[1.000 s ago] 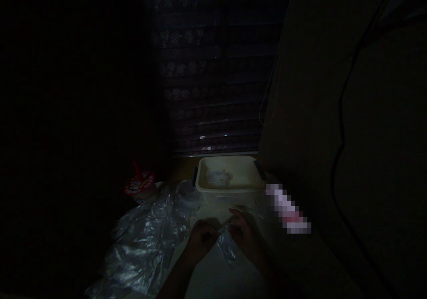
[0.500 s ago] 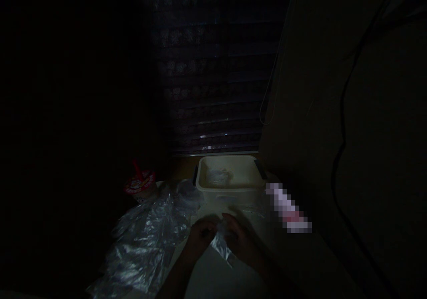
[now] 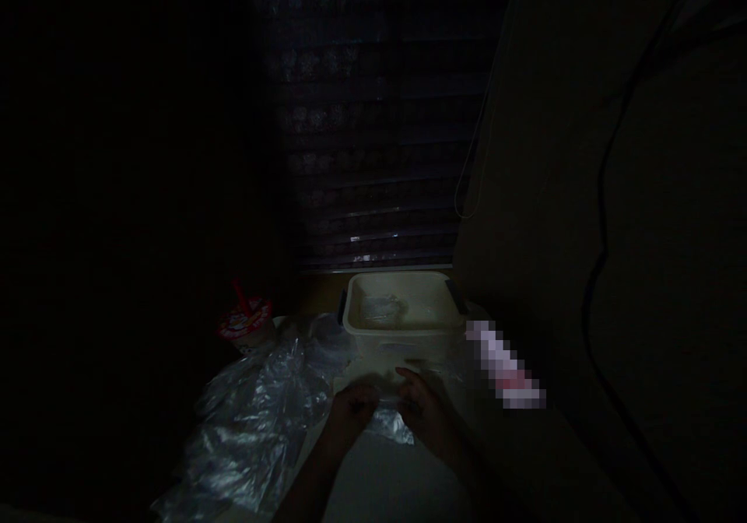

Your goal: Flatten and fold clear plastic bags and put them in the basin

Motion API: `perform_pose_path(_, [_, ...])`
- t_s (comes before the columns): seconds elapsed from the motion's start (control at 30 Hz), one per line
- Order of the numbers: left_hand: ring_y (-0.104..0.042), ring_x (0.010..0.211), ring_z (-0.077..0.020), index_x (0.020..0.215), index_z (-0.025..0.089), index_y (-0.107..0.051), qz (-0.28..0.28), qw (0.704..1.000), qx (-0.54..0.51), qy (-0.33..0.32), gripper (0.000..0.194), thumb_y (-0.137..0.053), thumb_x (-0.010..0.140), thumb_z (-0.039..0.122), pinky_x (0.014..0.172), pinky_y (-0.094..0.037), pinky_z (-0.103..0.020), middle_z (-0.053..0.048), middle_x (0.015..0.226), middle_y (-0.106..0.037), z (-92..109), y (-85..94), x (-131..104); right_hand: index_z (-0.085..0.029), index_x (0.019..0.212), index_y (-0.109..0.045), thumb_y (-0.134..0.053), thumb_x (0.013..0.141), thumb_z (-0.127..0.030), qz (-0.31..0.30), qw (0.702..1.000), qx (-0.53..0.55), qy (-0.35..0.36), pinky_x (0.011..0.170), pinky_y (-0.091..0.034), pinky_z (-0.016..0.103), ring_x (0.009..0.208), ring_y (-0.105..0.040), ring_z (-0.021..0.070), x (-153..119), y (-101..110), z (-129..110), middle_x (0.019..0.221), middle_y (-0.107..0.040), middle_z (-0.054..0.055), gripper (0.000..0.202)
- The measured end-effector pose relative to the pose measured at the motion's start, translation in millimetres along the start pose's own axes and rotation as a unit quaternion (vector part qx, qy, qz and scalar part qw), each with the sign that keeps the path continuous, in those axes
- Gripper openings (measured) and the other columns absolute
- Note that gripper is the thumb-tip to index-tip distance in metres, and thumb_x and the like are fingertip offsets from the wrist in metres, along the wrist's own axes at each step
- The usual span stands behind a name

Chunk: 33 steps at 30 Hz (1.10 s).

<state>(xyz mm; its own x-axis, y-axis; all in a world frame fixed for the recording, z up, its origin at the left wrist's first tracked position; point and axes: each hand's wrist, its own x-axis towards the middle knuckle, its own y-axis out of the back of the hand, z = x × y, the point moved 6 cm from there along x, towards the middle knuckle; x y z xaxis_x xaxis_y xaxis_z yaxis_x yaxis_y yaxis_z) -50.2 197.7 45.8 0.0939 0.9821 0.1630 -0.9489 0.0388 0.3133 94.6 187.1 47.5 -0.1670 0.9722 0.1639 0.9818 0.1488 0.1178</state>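
Two bare hands work over one pale tabletop [image 3: 385, 484]. The left hand's [image 3: 355, 405] fingers are curled and pinched on one small piece of clear plastic [image 3: 392, 427]; the right hand's [image 3: 419, 405] fingers are pinched on its other side, one finger extended. The piece stretches between the two hands, just in front of one cream container [image 3: 408, 338]. That container has two dark handles [image 3: 456, 296], and clear plastic [image 3: 379, 309] lies inside; how many pieces, I cannot tell. Left of the hands spreads one heap of shiny clear plastic [image 3: 245, 437], its layers uncountable. Beyond it stands one cup [image 3: 250, 342] with one red straw [image 3: 240, 296]; its red lid [image 3: 245, 318] bears pale printing, too dark to read. One pixelated patch [image 3: 505, 367] lies to the right. Behind hangs one slatted blind [image 3: 373, 142].
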Motion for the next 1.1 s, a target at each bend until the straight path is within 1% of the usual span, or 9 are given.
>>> perform_pose_path(0.1, [-0.051, 0.057, -0.0142, 0.052, 0.016, -0.058, -0.002, 1.0, -0.005, 0.002, 0.029, -0.054, 0.061, 0.043, 0.055, -0.04, -0.024, -0.002, 0.056, -0.058, -5, 0.4, 2, -0.019, 0.104, -0.047, -0.05, 0.064, -0.018, 0.0, 1.0, 0.002, -0.01, 0.051, -0.043, 0.022, 0.057, -0.051, 0.0104, 1, 0, 5, 0.067, -0.052, -0.001, 0.04])
perform_pose_path(0.2, [-0.051, 0.055, -0.014, 0.055, 0.015, -0.058, -0.001, 1.0, -0.013, 0.008, 0.03, -0.056, 0.059, 0.045, 0.053, -0.04, -0.024, -0.002, 0.057, -0.058, -7, 1.4, 2, -0.018, 0.096, -0.053, -0.052, 0.064, -0.02, 0.007, 1.0, -0.005, -0.016, 0.059, -0.046, 0.025, 0.069, -0.055, 0.0141, 2, 1, 13, 0.078, -0.057, 0.003, 0.032])
perform_pose_path(0.3, [-0.052, 0.056, -0.0141, 0.065, 0.014, -0.061, 0.001, 1.0, -0.024, 0.019, 0.028, -0.056, 0.06, 0.041, 0.052, -0.041, -0.023, -0.003, 0.062, -0.06, -5, 2.4, 1, -0.017, 0.088, -0.058, -0.053, 0.063, -0.019, 0.004, 0.999, -0.018, -0.026, 0.066, -0.046, 0.029, 0.076, -0.056, 0.0175, 2, 1, 17, 0.083, -0.06, 0.006, 0.026])
perform_pose_path(0.4, [-0.054, 0.061, -0.0146, 0.07, 0.014, -0.062, -0.001, 0.999, -0.034, 0.024, 0.024, -0.055, 0.063, 0.036, 0.057, -0.041, -0.024, -0.004, 0.068, -0.062, 0, 3.1, -2, -0.017, 0.085, -0.06, -0.052, 0.063, -0.017, -0.017, 0.999, -0.025, -0.024, 0.066, -0.046, 0.029, 0.074, -0.057, 0.0172, 2, -1, 13, 0.081, -0.061, 0.005, 0.024])
perform_pose_path(0.57, [-0.054, 0.059, -0.0142, 0.072, 0.014, -0.062, -0.002, 0.998, -0.052, 0.028, 0.023, -0.053, 0.065, 0.033, 0.055, -0.041, -0.024, -0.003, 0.066, -0.062, 2, 4.0, -5, -0.016, 0.083, -0.06, -0.052, 0.063, -0.019, -0.045, 0.999, -0.014, -0.023, 0.065, -0.046, 0.029, 0.073, -0.057, 0.0171, 4, -2, 9, 0.079, -0.061, 0.005, 0.022])
perform_pose_path(0.7, [-0.056, 0.063, -0.0169, 0.066, 0.015, -0.064, -0.017, 0.997, -0.072, 0.023, 0.023, -0.056, 0.063, 0.036, 0.059, -0.042, -0.026, -0.005, 0.068, -0.064, 3, 3.7, -5, -0.014, 0.084, -0.059, -0.052, 0.064, -0.026, -0.033, 0.999, -0.006, -0.037, 0.064, -0.046, 0.029, 0.074, -0.057, 0.018, 5, 3, 12, 0.079, -0.06, 0.006, 0.024])
perform_pose_path(0.8, [-0.057, 0.065, -0.0183, 0.063, 0.015, -0.065, -0.027, 0.996, -0.086, 0.024, 0.022, -0.058, 0.062, 0.036, 0.06, -0.042, -0.027, -0.005, 0.068, -0.065, 6, 4.0, -6, -0.015, 0.081, -0.06, -0.053, 0.065, -0.029, -0.026, 0.999, -0.007, -0.038, 0.064, -0.046, 0.029, 0.073, -0.056, 0.0177, 5, 5, 9, 0.079, -0.059, 0.006, 0.023])
perform_pose_path(0.93, [-0.056, 0.066, -0.0187, 0.063, 0.015, -0.065, -0.011, 0.995, -0.098, 0.032, 0.026, -0.056, 0.064, 0.04, 0.061, -0.042, -0.027, -0.006, 0.067, -0.064, 9, 5.8, -7, -0.016, 0.08, -0.06, -0.055, 0.063, -0.034, -0.023, 0.999, -0.002, -0.042, 0.062, -0.045, 0.027, 0.072, -0.056, 0.0173, 6, 6, 6, 0.076, -0.059, 0.005, 0.025])
perform_pose_path(1.1, [-0.053, 0.057, -0.0154, 0.054, 0.015, -0.062, 0.014, 0.994, -0.095, 0.051, 0.023, -0.061, 0.06, 0.036, 0.056, -0.04, -0.025, -0.003, 0.057, -0.06, 9, 6.0, -7, -0.017, 0.078, -0.06, -0.057, 0.062, -0.039, -0.018, 0.998, 0.006, -0.053, 0.059, -0.045, 0.026, 0.07, -0.055, 0.0175, 7, 6, 10, 0.076, -0.058, 0.005, 0.028])
